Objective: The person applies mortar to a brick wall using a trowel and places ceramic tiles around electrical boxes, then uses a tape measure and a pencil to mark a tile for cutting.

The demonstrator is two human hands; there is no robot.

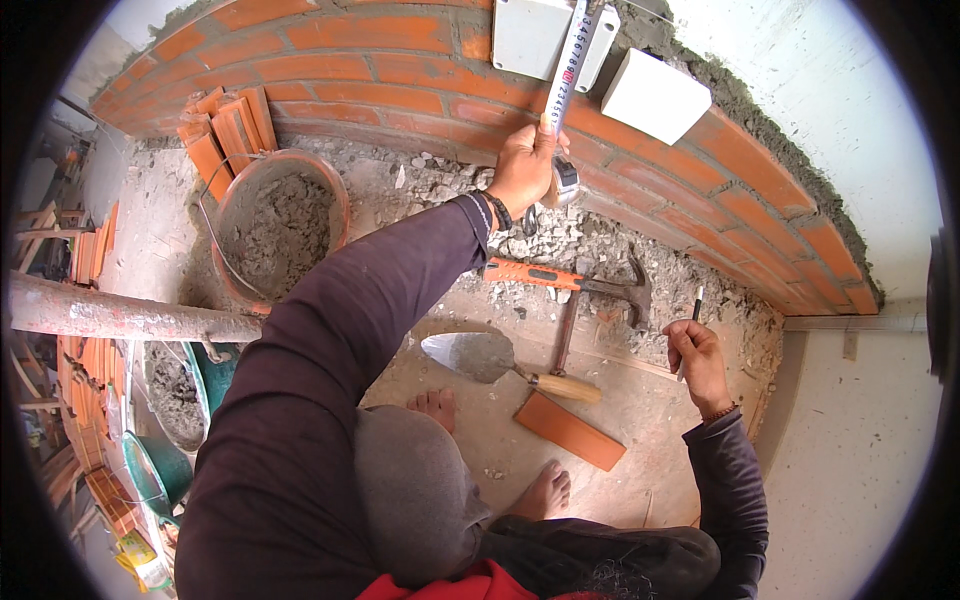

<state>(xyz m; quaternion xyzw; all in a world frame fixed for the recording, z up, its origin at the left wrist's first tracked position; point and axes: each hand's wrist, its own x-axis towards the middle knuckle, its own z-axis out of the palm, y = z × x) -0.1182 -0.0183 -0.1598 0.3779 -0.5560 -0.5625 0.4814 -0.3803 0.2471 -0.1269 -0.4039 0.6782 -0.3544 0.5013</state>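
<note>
Tape measure, light with a thin springy blade, gripped at its case by left hand against wall; right hand pinches 1 pencil.

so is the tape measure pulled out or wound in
Pulled out: the left hand holds the tape measure, and its blade runs up across the brick wall.
</note>
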